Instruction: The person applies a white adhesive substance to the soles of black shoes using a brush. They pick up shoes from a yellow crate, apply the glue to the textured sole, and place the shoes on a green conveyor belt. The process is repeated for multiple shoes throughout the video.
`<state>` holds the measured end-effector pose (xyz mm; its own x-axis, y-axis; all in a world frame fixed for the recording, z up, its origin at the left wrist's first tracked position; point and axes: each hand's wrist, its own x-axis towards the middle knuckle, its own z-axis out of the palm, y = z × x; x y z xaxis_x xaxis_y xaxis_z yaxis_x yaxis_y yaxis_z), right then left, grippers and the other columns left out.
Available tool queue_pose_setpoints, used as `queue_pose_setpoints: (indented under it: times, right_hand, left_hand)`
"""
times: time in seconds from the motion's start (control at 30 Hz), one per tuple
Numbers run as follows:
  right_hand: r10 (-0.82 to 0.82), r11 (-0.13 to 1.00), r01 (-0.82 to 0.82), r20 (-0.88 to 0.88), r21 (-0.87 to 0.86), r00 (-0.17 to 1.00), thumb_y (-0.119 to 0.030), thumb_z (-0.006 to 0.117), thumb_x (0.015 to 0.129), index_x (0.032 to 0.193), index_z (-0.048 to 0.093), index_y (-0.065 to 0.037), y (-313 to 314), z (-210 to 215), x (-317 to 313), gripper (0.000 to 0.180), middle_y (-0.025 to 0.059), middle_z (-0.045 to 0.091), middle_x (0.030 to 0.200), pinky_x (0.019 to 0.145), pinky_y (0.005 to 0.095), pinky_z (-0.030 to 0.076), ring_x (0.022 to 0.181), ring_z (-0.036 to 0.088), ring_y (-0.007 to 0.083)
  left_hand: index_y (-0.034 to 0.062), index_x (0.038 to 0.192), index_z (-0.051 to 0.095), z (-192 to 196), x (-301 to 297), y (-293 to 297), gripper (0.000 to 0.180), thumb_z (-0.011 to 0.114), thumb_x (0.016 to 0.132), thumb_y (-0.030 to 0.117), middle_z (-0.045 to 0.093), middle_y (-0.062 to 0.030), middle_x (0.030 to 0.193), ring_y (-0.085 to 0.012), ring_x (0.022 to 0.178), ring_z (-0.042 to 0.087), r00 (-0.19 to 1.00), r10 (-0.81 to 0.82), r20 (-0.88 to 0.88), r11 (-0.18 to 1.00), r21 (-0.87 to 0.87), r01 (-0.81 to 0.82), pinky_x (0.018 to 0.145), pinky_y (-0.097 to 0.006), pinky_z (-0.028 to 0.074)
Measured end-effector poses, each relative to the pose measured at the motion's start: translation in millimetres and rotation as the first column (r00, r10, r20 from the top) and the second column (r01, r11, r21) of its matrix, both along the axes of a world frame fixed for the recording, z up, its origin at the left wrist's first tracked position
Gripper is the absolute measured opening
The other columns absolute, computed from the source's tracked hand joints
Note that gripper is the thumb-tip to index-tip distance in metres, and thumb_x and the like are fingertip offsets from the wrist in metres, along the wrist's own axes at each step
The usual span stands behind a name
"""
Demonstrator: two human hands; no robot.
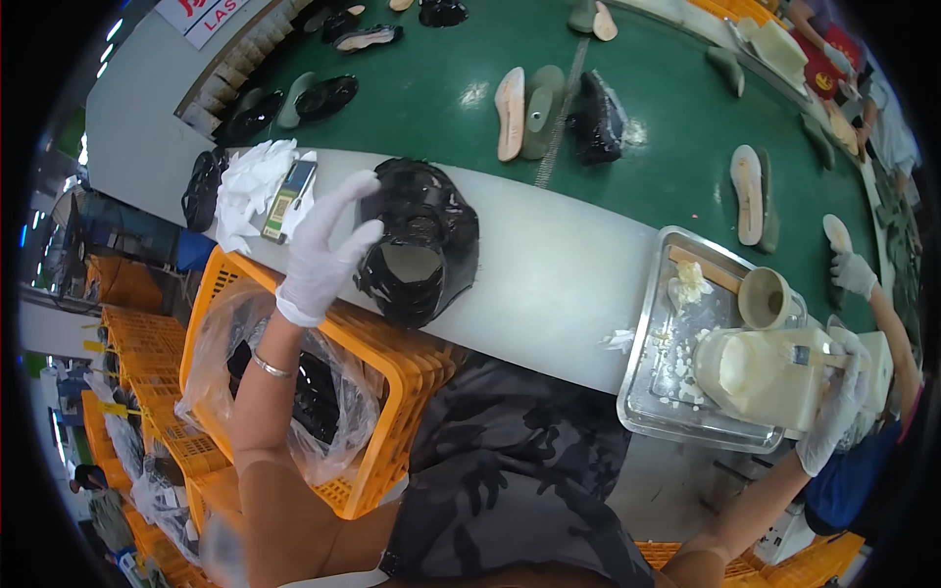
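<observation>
Left hand: gloved in white, the left hand reaches out to the left of the scene, fingers spread and partly curled against the left side of a black shoe upper; it touches the upper but has not closed around it.
Right hand: also gloved, the right hand is at the near right, closed around the handle of a brush whose head rests on a cream tub.
Step in hand: by the look of it, steadying the upper for pickup; a fuller wrap of thumb and fingers around its rim would likely hold the soft, glossy material without creasing it, and the brush is best kept over the tub so drips stay in the tray.
Near: an orange crate lined with a clear bag of dark pieces stands just below the left forearm, against the bench edge.
Bench: the upper lies on the white bench, just right of the left hand, with its opening facing up.
Tray: a steel tray at the near right carries the tub and a tan funnel.
Beside the hand: a pile of white gloves with a small handheld device lies just left of the fingers.
Far: a green conveyor carries pale soles and another dark upper.
Far right: another person's gloved hand works at the belt, well apart.
</observation>
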<state>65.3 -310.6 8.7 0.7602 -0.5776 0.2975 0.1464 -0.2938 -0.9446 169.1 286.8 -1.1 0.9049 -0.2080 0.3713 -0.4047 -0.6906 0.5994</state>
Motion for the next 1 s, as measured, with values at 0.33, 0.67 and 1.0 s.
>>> queue_pose_setpoints:
  times: [0.33, 0.67, 1.0]
  right_hand:
    - [0.036, 0.999, -0.036, 0.005, -0.018, 0.999, -0.017, 0.045, 0.094, 0.099, 0.054, -0.004, -9.0, -3.9, -2.8, 0.016, 0.0067, 0.06, 0.083, 0.057, 0.0166, 0.041, 0.065, 0.052, 0.0062]
    - [0.095, 0.995, -0.096, -0.023, -0.031, 0.995, -0.02, 0.046, 0.093, 0.096, 0.052, -0.003, 16.2, 13.1, -1.7, 0.018, 0.007, 0.059, 0.082, 0.056, 0.0191, 0.038, 0.066, 0.051, 0.0084]
    - [0.085, 0.996, -0.085, 0.016, -0.015, 0.996, -0.021, 0.047, 0.092, 0.097, 0.052, -0.003, 16.1, 11.1, -4.8, 0.02, 0.0078, 0.06, 0.082, 0.057, 0.0195, 0.039, 0.064, 0.05, 0.0082]
  left_hand:
    - [0.0053, 0.137, 0.028, -37.4, 141.3, -178.0, 0.058, 0.051, 0.089, 0.028, 0.041, -0.0151, 0.133, -0.0298, 0.107, 0.053, 0.563, -0.303, -0.769, 0.862, -0.473, -0.182, 0.085, -0.04, 0.046]
    - [0.0036, 0.118, 0.047, -129.8, 230.0, -234.8, 0.046, 0.064, 0.081, 0.024, 0.053, -0.0139, 0.115, -0.0327, 0.088, 0.061, 0.739, -0.133, -0.66, 0.747, -0.557, -0.363, 0.072, -0.039, 0.051]
    - [0.0104, 0.088, 0.059, -87.2, 204.9, -259.0, 0.023, 0.069, 0.07, 0.02, 0.061, -0.0054, 0.085, -0.0291, 0.088, 0.052, 0.974, 0.063, 0.217, 0.922, 0.362, -0.14, 0.07, -0.039, 0.049]
